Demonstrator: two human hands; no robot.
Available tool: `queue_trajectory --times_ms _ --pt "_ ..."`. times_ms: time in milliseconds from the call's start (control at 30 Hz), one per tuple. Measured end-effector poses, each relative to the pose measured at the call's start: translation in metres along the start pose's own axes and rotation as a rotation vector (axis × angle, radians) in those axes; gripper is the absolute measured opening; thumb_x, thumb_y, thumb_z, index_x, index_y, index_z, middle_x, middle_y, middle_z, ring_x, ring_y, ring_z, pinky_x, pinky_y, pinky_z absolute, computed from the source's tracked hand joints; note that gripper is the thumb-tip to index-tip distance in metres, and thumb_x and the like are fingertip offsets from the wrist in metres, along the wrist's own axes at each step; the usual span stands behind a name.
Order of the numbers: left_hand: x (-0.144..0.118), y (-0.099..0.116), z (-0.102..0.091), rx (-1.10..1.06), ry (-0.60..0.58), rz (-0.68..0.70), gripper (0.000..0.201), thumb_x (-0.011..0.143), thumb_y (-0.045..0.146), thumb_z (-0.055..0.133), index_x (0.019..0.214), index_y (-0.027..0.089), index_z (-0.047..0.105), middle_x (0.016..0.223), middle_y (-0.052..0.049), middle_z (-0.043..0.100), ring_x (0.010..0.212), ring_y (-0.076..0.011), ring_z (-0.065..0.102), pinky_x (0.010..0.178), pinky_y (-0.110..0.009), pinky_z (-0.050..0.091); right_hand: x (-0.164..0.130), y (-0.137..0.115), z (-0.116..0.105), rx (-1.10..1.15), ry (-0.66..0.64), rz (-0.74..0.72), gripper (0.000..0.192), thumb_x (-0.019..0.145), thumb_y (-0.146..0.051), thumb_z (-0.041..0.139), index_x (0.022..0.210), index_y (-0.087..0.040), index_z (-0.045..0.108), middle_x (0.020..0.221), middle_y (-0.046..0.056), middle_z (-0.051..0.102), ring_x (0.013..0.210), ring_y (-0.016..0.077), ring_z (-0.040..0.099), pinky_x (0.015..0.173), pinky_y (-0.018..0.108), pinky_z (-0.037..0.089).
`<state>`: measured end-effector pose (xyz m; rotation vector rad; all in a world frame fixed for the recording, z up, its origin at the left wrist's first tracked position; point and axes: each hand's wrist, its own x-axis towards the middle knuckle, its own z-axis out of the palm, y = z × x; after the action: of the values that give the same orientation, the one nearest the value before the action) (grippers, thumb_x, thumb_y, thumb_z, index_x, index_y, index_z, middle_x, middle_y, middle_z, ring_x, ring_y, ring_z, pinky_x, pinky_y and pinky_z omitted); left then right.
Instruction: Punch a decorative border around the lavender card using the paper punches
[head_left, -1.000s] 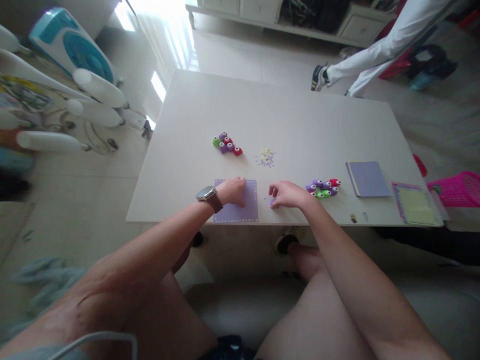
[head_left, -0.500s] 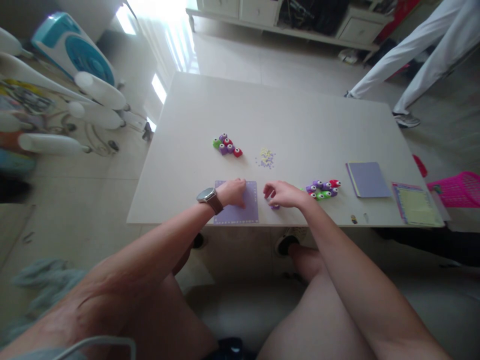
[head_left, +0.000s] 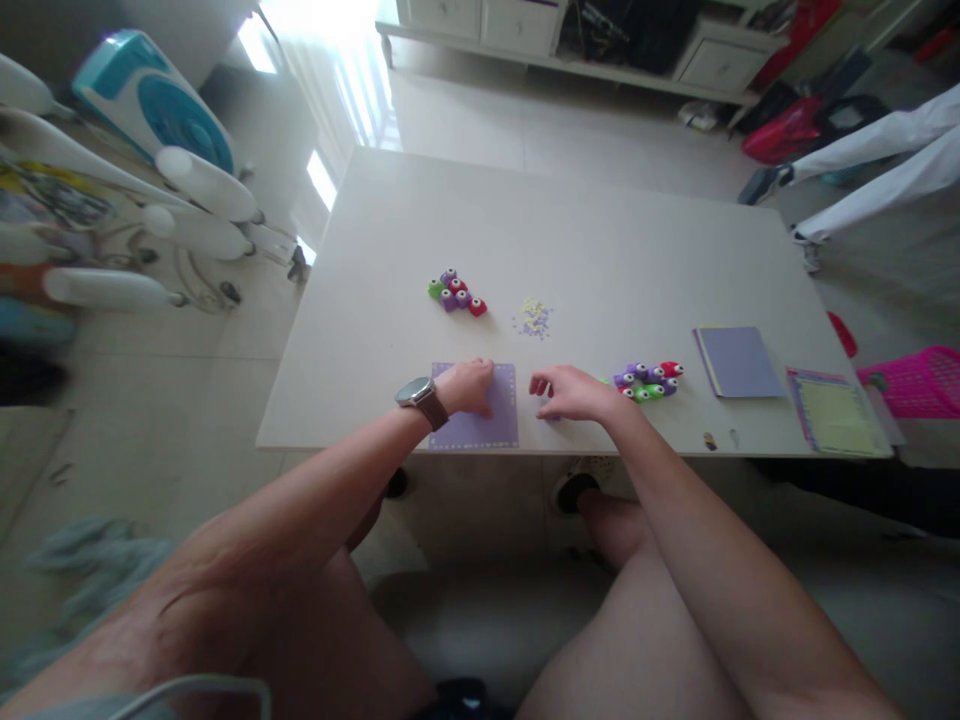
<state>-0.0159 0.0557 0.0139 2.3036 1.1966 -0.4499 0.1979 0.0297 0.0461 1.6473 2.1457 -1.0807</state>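
My left hand [head_left: 469, 386], with a watch on its wrist, lies with curled fingers on a purple paper sheet [head_left: 480, 430] at the table's near edge and pins it down. The sheet has small punched holes along its borders. My right hand [head_left: 568, 393] is just right of the sheet, fingers closed over a small purple paper punch [head_left: 551, 415] that is mostly hidden. A cluster of purple, green and red punches [head_left: 649, 380] sits right beside my right hand.
A second cluster of punches [head_left: 455, 291] and a pile of punched paper bits [head_left: 534, 318] lie mid-table. A purple paper stack [head_left: 737, 360] and a yellow-green sheet [head_left: 834, 410] lie right. A pink basket [head_left: 915, 380] stands off the table [head_left: 570, 220]. Another person's legs [head_left: 877, 165] are far right.
My right hand has shifted slightly left toward the sheet's right edge. My left hand has stayed on the sheet. The other person has walked to the right.
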Motion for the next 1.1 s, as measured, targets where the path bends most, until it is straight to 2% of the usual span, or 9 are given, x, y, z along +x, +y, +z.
queue_trajectory --times_ms 133,333,500,567,633,733,800,933,1100 --pt "0.0 0.0 0.0 0.005 0.004 0.004 0.067 0.073 0.043 0.087 0.124 0.012 0.058 0.127 -0.018 0.067 0.121 -0.0295 0.064 0.101 -0.031 0.05 0.0 0.006 0.0 -0.099 -0.053 0.017 0.029 0.076 -0.009 0.072 0.104 -0.018 0.074 0.105 0.006 0.076 0.091 0.0191 0.069 0.074 0.023 0.048" --pt "-0.003 0.001 -0.002 -0.018 0.012 0.009 0.063 0.071 0.041 0.088 0.119 0.011 0.062 0.121 -0.017 0.069 0.115 -0.0297 0.066 0.095 -0.031 0.051 -0.004 0.021 -0.009 -0.238 0.024 0.169 0.036 0.08 -0.003 0.06 0.109 -0.019 0.074 0.111 0.009 0.077 0.094 0.0206 0.069 0.075 0.026 0.046" --pt "0.001 -0.008 -0.006 -0.101 0.007 -0.011 0.038 0.077 0.038 0.08 0.105 0.016 0.068 0.11 -0.011 0.073 0.099 -0.0257 0.068 0.079 -0.03 0.051 -0.009 0.029 -0.015 -0.307 0.047 0.289 0.038 0.083 -0.003 0.056 0.113 -0.018 0.073 0.115 0.012 0.075 0.1 0.0236 0.069 0.078 0.03 0.046" --pt "0.004 -0.016 -0.009 -0.158 0.042 -0.035 0.026 0.082 0.035 0.072 0.101 0.017 0.069 0.103 -0.009 0.073 0.091 -0.024 0.067 0.074 -0.031 0.05 -0.012 0.028 -0.016 -0.342 0.068 0.299 0.038 0.085 -0.004 0.055 0.114 -0.018 0.073 0.118 0.014 0.074 0.109 0.0263 0.066 0.083 0.032 0.047" --pt "0.006 -0.024 -0.013 -0.199 0.159 -0.058 0.021 0.086 0.03 0.066 0.102 0.017 0.068 0.103 -0.009 0.072 0.091 -0.0237 0.066 0.077 -0.033 0.051 -0.013 0.024 -0.016 -0.355 0.098 0.256 0.039 0.084 -0.003 0.054 0.114 -0.018 0.073 0.121 0.014 0.073 0.118 0.0283 0.061 0.09 0.034 0.047" --pt "0.006 -0.031 -0.02 -0.18 0.428 -0.102 0.031 0.086 0.022 0.062 0.116 0.014 0.064 0.121 -0.014 0.067 0.11 -0.0275 0.062 0.094 -0.039 0.052 -0.014 0.018 -0.014 -0.338 0.134 0.183 0.039 0.084 -0.004 0.055 0.116 -0.018 0.073 0.121 0.013 0.072 0.122 0.0292 0.057 0.095 0.035 0.046" --pt "0.005 -0.034 -0.024 -0.142 0.542 -0.132 0.045 0.085 0.019 0.06 0.13 0.013 0.059 0.14 -0.017 0.058 0.128 -0.0318 0.053 0.103 -0.045 0.049 -0.014 0.016 -0.013 -0.321 0.14 0.168 0.037 0.085 -0.006 0.056 0.116 -0.018 0.073 0.12 0.013 0.072 0.12 0.0292 0.058 0.096 0.036 0.046" --pt "0.004 -0.036 -0.027 -0.138 0.531 -0.142 0.068 0.085 0.017 0.057 0.152 0.019 0.044 0.165 -0.012 0.038 0.15 -0.0329 0.034 0.111 -0.053 0.046 -0.014 0.014 -0.011 -0.301 0.119 0.174 0.037 0.086 -0.01 0.057 0.119 -0.018 0.072 0.119 0.013 0.073 0.119 0.029 0.059 0.096 0.036 0.047" --pt "0.008 -0.042 -0.026 -0.14 0.464 -0.182 0.082 0.086 0.023 0.059 0.162 0.021 0.028 0.174 -0.012 0.021 0.158 -0.0332 0.021 0.118 -0.055 0.04 -0.014 0.012 -0.01 -0.285 0.128 0.175 0.033 0.089 -0.017 0.058 0.118 -0.019 0.073 0.12 0.013 0.073 0.12 0.0289 0.059 0.094 0.036 0.047"
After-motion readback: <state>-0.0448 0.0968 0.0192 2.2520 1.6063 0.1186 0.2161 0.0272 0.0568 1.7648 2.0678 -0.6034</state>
